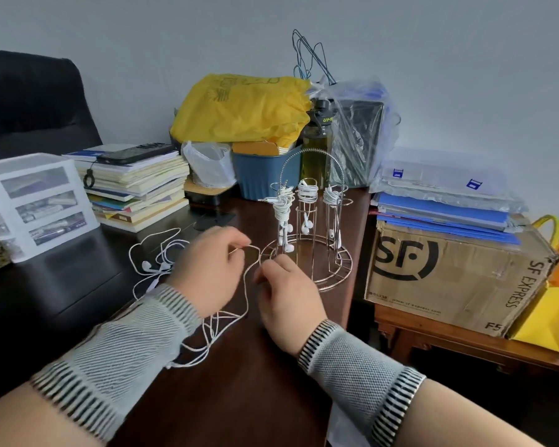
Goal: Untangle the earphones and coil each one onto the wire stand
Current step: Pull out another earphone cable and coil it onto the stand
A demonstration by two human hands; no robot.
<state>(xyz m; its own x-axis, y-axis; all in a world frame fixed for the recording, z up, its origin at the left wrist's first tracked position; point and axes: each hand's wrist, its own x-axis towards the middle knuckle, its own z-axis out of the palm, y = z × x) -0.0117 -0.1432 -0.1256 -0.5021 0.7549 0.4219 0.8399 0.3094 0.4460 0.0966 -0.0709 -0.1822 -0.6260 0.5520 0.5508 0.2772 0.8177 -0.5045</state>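
In the head view, both hands sit at the centre of the frame above the dark tabletop (239, 382). The left hand (207, 272) pinches a white earphone cable (246, 287) between thumb and fingertips; the right hand (288, 295) pinches the same cable just beside it. Loose tangled cable trails to the lower left, earbuds lying left of the hands. The wire stand (307, 240), just above the right hand, carries three coiled earphones.

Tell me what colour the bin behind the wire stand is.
Blue: the bin shows in the head view, behind the wire stand.
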